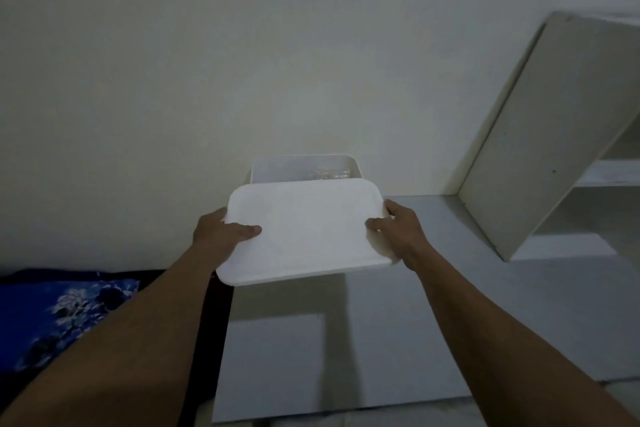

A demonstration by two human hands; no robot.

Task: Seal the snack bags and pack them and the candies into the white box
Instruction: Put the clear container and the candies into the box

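Head view, one frame.

- White box [287, 168]: centre of frame, close to the wall [207, 62], open top showing; base hidden behind the lid.
- Contents [329, 172]: shiny, crinkled wrapping inside the box at its 2 o'clock corner; too blurred to tell bags from candies.
- Lid [304, 229]: white, rounded corners, tilted and held just in front of the box, its far edge overlapping the box's near rim.
- Left hand [221, 232]: at the lid's 9 o'clock edge, gripping it, thumb [247, 229] on top.
- Right hand [398, 229]: at the lid's 3 o'clock edge, gripping it likewise, thumb [375, 225] on top.
- Pale surface [450, 305]: beneath the lid.
- Cabinet door [554, 135]: at 2 o'clock, swung open; shelf [609, 173] behind it.
- Blue floral cloth [59, 312]: at 8 o'clock.
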